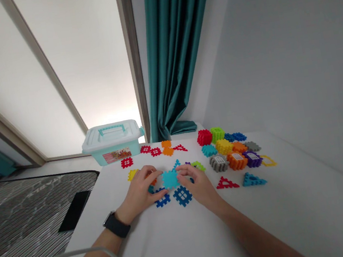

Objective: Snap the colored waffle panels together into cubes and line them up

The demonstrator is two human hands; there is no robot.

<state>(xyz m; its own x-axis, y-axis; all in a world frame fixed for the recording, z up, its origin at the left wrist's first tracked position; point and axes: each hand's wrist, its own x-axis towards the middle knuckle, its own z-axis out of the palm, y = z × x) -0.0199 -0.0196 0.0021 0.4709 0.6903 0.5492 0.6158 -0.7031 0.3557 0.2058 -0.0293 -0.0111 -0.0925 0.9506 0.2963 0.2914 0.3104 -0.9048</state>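
Note:
A light-blue square interlocking tile (170, 180) is between my hands over the white table. My left hand (142, 188), with a dark watch on its wrist, curls round the tile's left side, fingertips and thumb at its edges. At the right edge, my right hand (196, 181) pinches the tile with bent fingers. Just below lie a dark-blue window tile (182, 195) and another blue tile (162, 199). A small blue triangle tile (176, 163) shows behind the held one. Yellow (132, 175) and green (199, 166) tiles are partly hidden by my hands.
Stacked tiles (224, 146) in several colours stand at the right, near a red triangle (226, 182) and a blue triangle (254, 179). Red and orange tiles (167, 151) lie at the back. A lidded teal box (113, 142) stands back left. A cable (89, 250) crosses the front left.

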